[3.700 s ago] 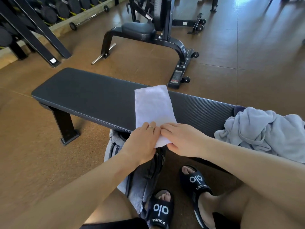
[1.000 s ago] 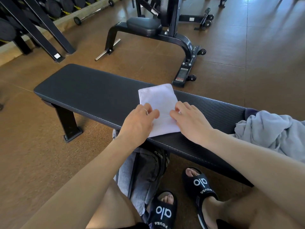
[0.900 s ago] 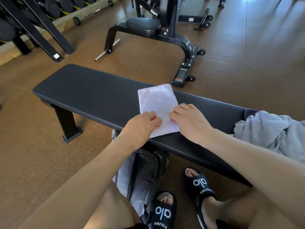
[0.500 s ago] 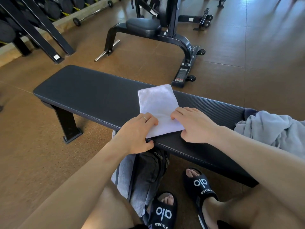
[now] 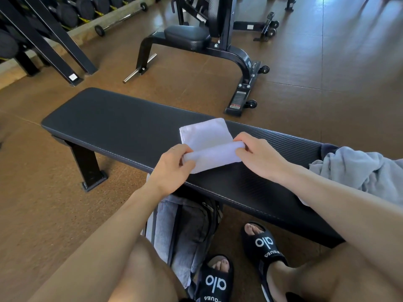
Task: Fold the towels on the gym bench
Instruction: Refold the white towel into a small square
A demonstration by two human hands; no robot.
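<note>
Towel (image 5: 205, 136) — corners under fingers (image 5: 244, 141)

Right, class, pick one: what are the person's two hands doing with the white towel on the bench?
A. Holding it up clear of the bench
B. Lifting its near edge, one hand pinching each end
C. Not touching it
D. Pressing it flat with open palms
B: the left hand and right hand each pinch an end of the white towel's raised near edge, while its far part lies on the bench.
</note>
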